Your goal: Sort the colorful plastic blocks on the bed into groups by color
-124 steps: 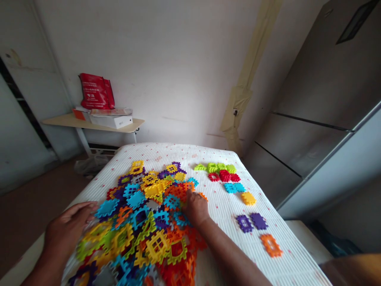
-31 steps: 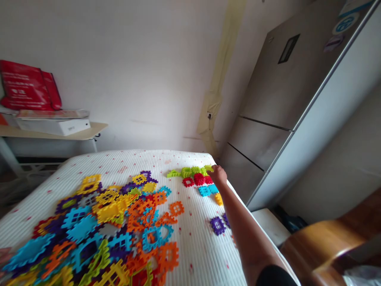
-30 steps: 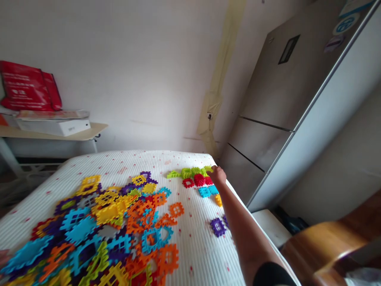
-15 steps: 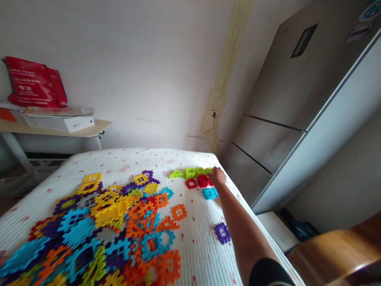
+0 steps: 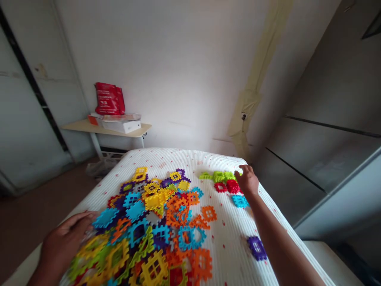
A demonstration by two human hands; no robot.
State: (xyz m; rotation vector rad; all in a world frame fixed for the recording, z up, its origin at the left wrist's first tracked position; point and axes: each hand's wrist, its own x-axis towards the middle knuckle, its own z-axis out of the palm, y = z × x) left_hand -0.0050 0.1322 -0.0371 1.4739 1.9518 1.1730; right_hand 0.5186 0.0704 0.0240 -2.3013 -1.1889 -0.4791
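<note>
My right hand (image 5: 249, 180) is held over the far right of the bed-like surface, fingers apart and nothing in them. Just left of it lie lime-green toothed plastic building pieces (image 5: 218, 176), with red pieces (image 5: 232, 186) and blue pieces (image 5: 239, 201) nearer me. My left hand (image 5: 64, 242) rests at the left edge of a large mixed pile of interlocking pieces (image 5: 154, 200), fingers stretched toward it. Its fingertips are close to a blue panel (image 5: 105, 217) and are slightly blurred. A purple window piece (image 5: 257, 248) lies alone beside my right forearm.
A white ribbed cover (image 5: 178, 155) with red specks lies under the pieces. Behind it on the left, a small table (image 5: 80, 125) bears a white box (image 5: 125, 126) and a red bag (image 5: 108, 99). A grey refrigerator (image 5: 333, 99) stands along the right side.
The view has swung left, so everything sits further right. My left hand has come into view beside the pile. My right hand's fingers have spread and lifted off the green pieces.
</note>
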